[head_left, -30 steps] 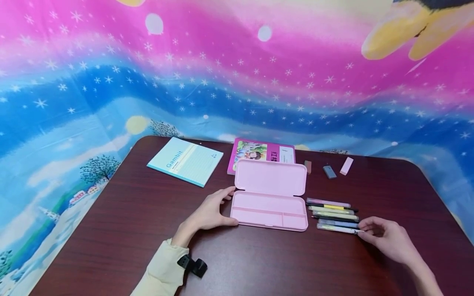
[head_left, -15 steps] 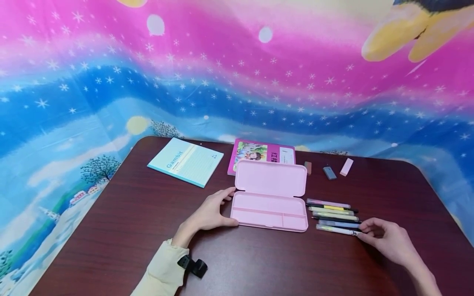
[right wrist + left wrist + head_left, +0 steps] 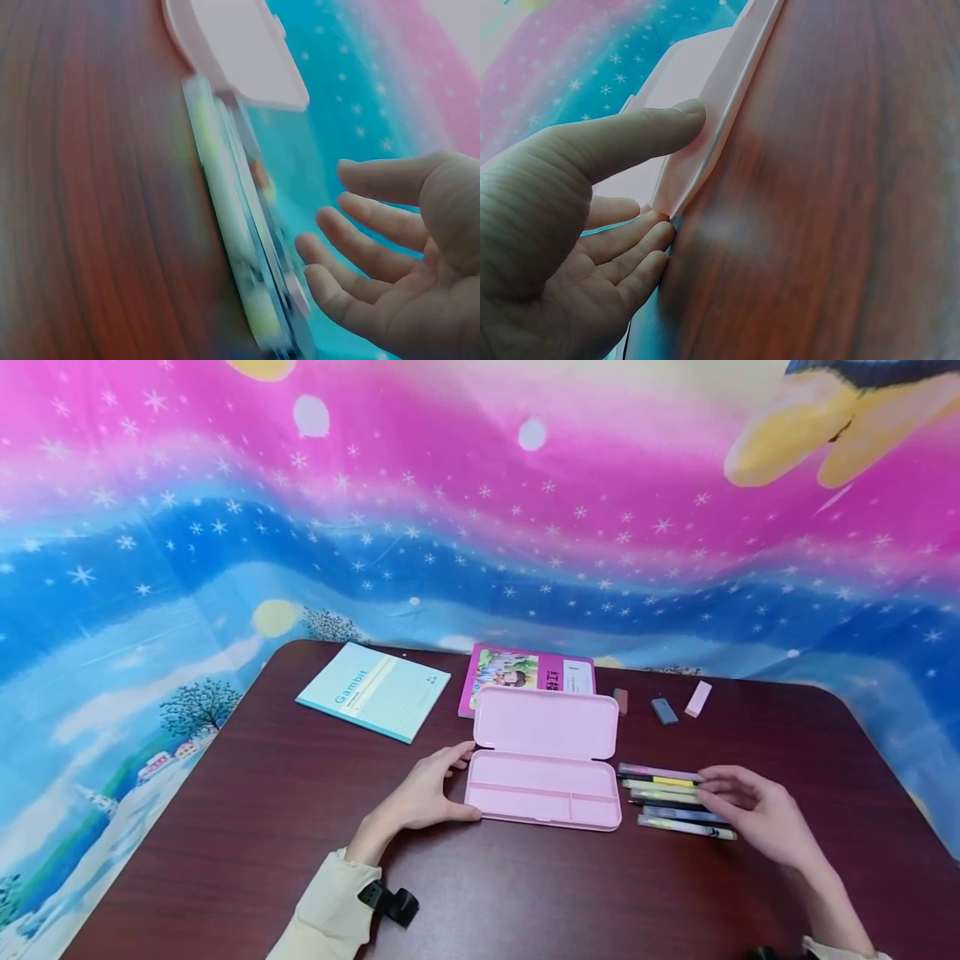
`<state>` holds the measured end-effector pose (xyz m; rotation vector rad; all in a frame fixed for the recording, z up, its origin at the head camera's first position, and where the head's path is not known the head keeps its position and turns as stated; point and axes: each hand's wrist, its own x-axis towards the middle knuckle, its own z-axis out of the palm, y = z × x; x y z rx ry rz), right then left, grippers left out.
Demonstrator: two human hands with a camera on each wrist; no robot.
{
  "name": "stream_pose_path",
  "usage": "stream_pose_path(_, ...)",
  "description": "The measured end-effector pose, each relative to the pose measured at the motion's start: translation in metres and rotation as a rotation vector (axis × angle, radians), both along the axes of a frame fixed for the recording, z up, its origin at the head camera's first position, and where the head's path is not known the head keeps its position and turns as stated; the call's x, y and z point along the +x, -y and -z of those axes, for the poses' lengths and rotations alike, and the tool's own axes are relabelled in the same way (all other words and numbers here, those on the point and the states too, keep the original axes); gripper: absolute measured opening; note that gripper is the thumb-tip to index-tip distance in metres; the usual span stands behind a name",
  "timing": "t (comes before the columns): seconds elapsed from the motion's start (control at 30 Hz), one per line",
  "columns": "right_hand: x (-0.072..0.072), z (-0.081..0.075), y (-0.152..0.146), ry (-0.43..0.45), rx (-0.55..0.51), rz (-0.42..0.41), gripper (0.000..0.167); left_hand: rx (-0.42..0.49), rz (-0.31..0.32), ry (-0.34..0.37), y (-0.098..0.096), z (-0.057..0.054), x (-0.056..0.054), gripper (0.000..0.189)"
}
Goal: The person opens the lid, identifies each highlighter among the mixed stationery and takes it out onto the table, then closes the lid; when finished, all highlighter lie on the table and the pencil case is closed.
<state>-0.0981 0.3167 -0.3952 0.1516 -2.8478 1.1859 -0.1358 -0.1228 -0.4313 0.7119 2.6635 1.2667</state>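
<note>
A pink pencil case [image 3: 542,789] lies with its lid raised on the dark red table, its compartments bare. My left hand [image 3: 423,789] holds the case at its left end; in the left wrist view the thumb [image 3: 649,135] presses on the front wall and the fingers are at the end. To the right of the case lies a row of several pens [image 3: 667,793]. Over the right ends of those pens hovers my right hand [image 3: 757,814], fingers relaxed and nothing in them. The right wrist view shows the white pen [image 3: 232,210] apart from the fingers.
A light blue notebook [image 3: 375,692] lies at the back left. Behind the raised lid sits a pink book [image 3: 528,670]. A brown eraser [image 3: 621,702], a grey eraser [image 3: 664,711] and a pink one [image 3: 698,698] lie at the back right. A patterned cloth [image 3: 450,527] hangs behind the table.
My right hand has let go of the front white pen and moved back and slightly left, over the other pens. The left hand stays at the pencil case.
</note>
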Motion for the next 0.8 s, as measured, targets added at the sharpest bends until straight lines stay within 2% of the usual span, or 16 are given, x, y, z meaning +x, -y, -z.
stream_pose_path(0.23,-0.017,0.000,0.037,-0.015,-0.178,-0.003,0.036,0.004,0.002,0.000,0.001,0.000,0.000,0.092)
stream_pose_path(0.4,-0.031,-0.001,0.060,0.041,-0.265,-0.019,0.039,0.009,-0.006,0.019,0.001,0.002,0.002,0.091)
stream_pose_path(0.5,-0.040,0.001,0.071,0.062,-0.279,-0.001,0.040,0.009,-0.009,0.019,0.001,0.003,0.003,0.092)
stream_pose_path(0.67,-0.059,-0.003,0.086,0.081,-0.262,0.090,0.047,0.012,-0.015,0.014,0.000,0.001,0.001,0.092)
stream_pose_path(0.8,-0.071,-0.004,0.091,0.104,-0.260,0.103,0.054,0.001,-0.009,0.017,-0.001,0.000,0.000,0.092)
